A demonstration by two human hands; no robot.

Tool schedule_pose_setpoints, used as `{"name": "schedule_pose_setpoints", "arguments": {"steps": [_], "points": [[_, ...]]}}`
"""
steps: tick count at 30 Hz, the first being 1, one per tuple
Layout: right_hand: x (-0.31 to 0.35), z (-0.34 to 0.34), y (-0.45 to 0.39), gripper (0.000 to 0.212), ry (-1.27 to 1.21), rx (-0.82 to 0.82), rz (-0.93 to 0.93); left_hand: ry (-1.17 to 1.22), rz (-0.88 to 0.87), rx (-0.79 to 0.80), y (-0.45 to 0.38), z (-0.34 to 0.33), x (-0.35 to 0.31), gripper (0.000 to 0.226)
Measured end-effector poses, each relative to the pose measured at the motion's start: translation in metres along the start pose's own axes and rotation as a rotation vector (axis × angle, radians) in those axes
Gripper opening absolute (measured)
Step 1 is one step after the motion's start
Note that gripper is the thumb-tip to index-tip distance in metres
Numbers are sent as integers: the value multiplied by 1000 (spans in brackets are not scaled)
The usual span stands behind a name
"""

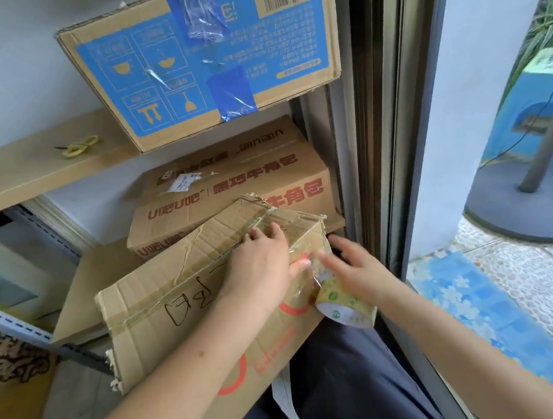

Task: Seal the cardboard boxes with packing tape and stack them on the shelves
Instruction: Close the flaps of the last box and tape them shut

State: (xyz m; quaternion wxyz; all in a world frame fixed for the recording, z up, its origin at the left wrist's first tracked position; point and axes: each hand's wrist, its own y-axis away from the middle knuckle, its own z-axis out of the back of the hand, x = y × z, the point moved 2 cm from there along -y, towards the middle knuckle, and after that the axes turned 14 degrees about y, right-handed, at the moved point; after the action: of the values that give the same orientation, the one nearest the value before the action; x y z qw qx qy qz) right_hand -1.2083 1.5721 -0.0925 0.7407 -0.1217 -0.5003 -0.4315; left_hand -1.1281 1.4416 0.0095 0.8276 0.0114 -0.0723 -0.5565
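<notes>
The left hand point(261, 266) pressed flat on the worn box point(187, 288) across the lap, thumb pinning clear tape. Just right of it, the right hand point(350, 266) gripped the tape roll point(345, 308). Best kept taut over that corner.

A single wide-angle head view looks forward and down from close above the worn cardboard box point(209, 299), facing the shelves point(33, 175).
</notes>
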Motion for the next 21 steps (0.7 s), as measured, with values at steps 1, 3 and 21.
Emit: {"name": "schedule_pose_setpoints", "arguments": {"steps": [1,3,21], "points": [[1,3,0,66,-163,126,-34,6,-8,2,-1,3,1,90],[5,13,3,59,-261,215,-30,45,-27,2,-2,11,5,88],[129,61,21,47,618,-39,232,905,34,216,-33,59,81,22]]}}
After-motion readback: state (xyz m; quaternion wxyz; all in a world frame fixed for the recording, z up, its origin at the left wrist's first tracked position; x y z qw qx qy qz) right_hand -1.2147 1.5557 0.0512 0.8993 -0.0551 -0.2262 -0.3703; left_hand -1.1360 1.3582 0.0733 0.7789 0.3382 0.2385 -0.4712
